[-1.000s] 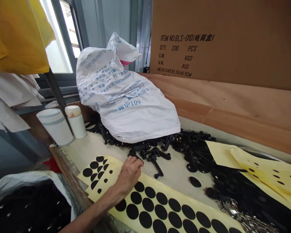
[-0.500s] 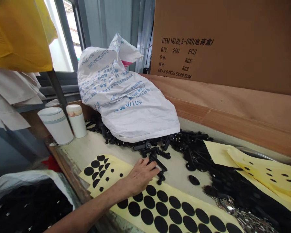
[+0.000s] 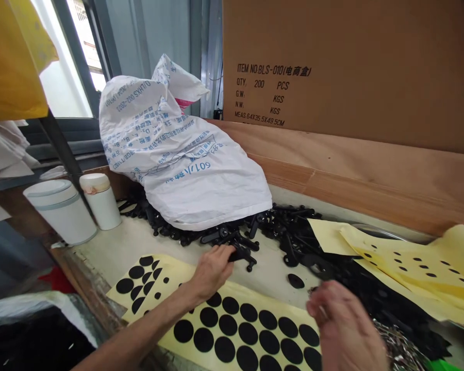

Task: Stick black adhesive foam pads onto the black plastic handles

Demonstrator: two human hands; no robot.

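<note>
My left hand (image 3: pixel 211 269) reaches across a yellow backing sheet of round black stickers (image 3: pixel 247 330) and closes its fingers on a black plastic part (image 3: pixel 240 253) at the edge of a pile of such parts (image 3: pixel 294 232). My right hand (image 3: pixel 344 327) comes in at the lower right, blurred, with fingers curled near a heap of small metal pieces (image 3: pixel 400 348); what it holds, if anything, is unclear. A single loose black disc (image 3: pixel 296 281) lies on the bench between the hands.
A white printed sack (image 3: pixel 178 154) lies over the black parts. Two white canisters (image 3: pixel 65 208) stand at the left. Used yellow sheets (image 3: pixel 410 257) lie at the right. A large cardboard box (image 3: pixel 351 67) and a wooden board back the bench. A bag of dark parts (image 3: pixel 31 340) sits lower left.
My left hand moved from the sheet toward the pile and closed on a black part. My right hand has entered at the lower right. The camera has swung to the right.
</note>
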